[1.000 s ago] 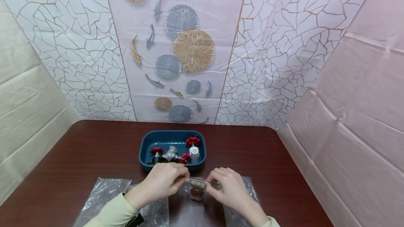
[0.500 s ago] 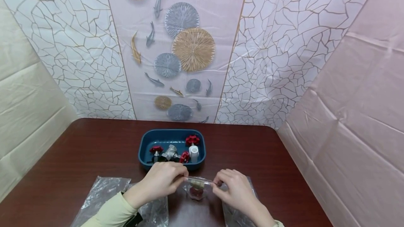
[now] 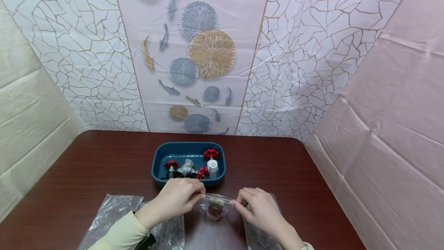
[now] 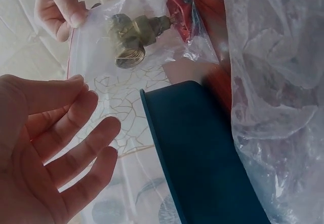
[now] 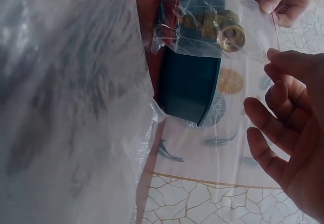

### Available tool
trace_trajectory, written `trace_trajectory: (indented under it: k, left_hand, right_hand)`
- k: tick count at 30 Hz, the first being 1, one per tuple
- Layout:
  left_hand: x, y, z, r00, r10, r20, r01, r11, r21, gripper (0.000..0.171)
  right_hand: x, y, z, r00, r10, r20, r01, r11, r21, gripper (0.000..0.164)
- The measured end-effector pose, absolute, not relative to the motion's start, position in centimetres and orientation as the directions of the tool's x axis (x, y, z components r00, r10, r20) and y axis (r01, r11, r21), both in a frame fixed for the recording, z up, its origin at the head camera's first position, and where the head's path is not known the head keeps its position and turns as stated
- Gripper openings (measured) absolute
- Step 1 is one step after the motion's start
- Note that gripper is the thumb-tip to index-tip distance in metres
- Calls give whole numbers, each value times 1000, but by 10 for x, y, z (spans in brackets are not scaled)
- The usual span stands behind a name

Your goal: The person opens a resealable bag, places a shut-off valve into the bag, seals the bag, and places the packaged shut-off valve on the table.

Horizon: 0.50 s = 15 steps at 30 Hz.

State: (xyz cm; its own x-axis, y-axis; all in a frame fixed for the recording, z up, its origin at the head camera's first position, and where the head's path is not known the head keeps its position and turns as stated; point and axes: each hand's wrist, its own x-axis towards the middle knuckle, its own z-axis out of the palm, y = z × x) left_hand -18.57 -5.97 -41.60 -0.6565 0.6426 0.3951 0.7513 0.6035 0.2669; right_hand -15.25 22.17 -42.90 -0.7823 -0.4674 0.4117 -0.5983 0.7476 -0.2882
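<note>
A clear zip-lock bag (image 4: 93, 46) hangs with its top edge stretched between both hands. Inside it is a brass valve (image 5: 217, 29) with a red handwheel (image 4: 181, 16), which hangs lowest. My left hand (image 3: 177, 198) pinches one top corner of the bag between thumb and index finger. The opposite corner is pinched by my right hand (image 3: 260, 210). The other fingers of both hands are loosely bent and off the bag, as the wrist views show. The seal line looks flat, but I cannot tell whether it is fastened.
Beyond the hands, a blue tray (image 3: 189, 143) holds several valves, including a white one (image 3: 212, 169) and a silver metal one (image 3: 187, 167). Clear plastic bags lie on the brown table (image 3: 291, 173) under the left forearm (image 3: 119, 230) and beside the right hand.
My right hand has slid a little to the right, along the bag's top edge to its corner. The left hand stays nearly still, and the bag remains in about the same place.
</note>
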Motion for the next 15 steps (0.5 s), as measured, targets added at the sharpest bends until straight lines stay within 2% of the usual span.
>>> trace_trajectory:
  k: [9,11,15]
  left_hand:
    - [-185,-57,-412,-712,633,304,702,625,341,7]
    - [-185,-57,-412,-717,639,280,695,620,364,6]
    - [-185,-56,-413,-714,660,235,689,603,402,14]
  right_hand:
    - [-151,219,-440,-780,-413,471,-612,663,-431,20]
    - [-151,219,-440,-791,-412,453,-603,652,-460,16]
    - [-153,217,-441,-826,-409,387,-562,650,-512,10]
